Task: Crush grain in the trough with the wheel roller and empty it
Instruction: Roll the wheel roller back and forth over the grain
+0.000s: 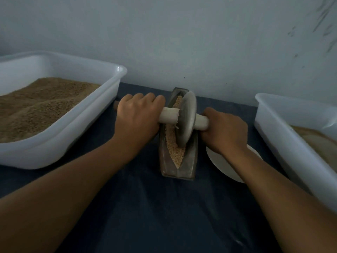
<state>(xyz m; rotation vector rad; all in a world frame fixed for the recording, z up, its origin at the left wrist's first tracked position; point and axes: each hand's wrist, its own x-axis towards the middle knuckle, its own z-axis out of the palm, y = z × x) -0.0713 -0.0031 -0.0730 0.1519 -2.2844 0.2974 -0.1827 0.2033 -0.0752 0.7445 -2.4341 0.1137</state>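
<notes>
A narrow boat-shaped metal trough (191,161) stands lengthwise on the dark cloth at the table's middle. Pale grain (173,143) fills its groove. A grey disc wheel roller (187,117) stands on edge in the groove near the trough's middle, with a pale axle handle through it. My left hand (138,114) grips the axle's left side, fingers curled over it. My right hand (224,130) grips the axle's right end (202,122).
A large white tub (87,117) heaped with brown grain stands at the left. Another white tub (284,136) with paler contents stands at the right edge. A white plate (222,165) lies under my right wrist, beside the trough. A pale wall is close behind.
</notes>
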